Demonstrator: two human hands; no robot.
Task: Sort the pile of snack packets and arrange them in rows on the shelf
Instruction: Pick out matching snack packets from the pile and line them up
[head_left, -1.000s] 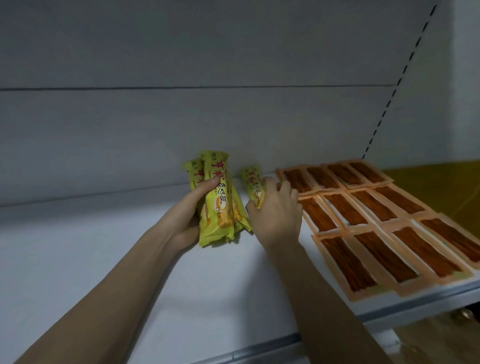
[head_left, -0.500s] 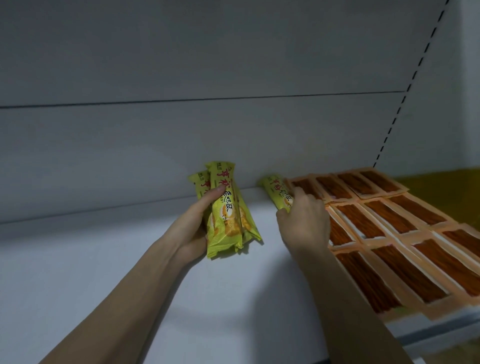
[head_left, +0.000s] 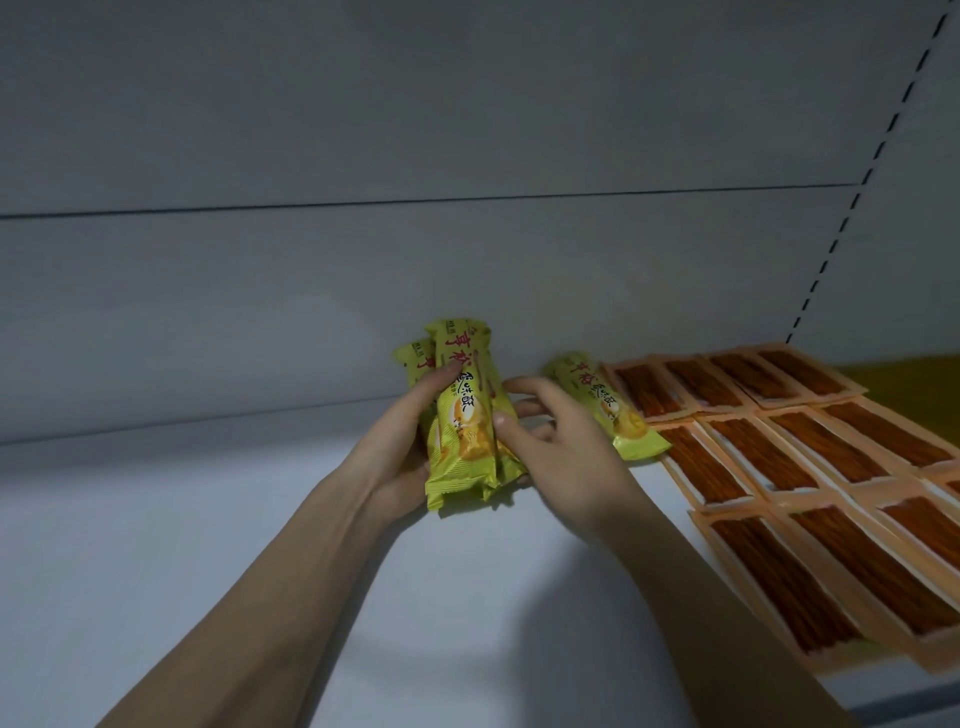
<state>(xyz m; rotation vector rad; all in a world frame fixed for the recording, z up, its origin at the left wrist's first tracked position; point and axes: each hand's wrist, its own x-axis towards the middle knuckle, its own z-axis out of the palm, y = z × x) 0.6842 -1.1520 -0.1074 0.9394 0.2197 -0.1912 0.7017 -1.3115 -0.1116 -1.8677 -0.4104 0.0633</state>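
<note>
While our left hand (head_left: 400, 457) grips the yellow packets (head_left: 462, 415), our right hand (head_left: 561, 447) pinches one above the shelf (head_left: 260, 519).

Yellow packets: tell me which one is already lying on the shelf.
The lone yellow packet beside the orange packets lies on the shelf; the others are a bundle gripped in the left hand.

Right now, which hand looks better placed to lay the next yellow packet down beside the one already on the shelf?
Probably the right hand. It pinches a packet in the yellow bundle and is nearer the laid yellow packet beside the orange packets. The left hand grips the bundle, steadying it.
</note>
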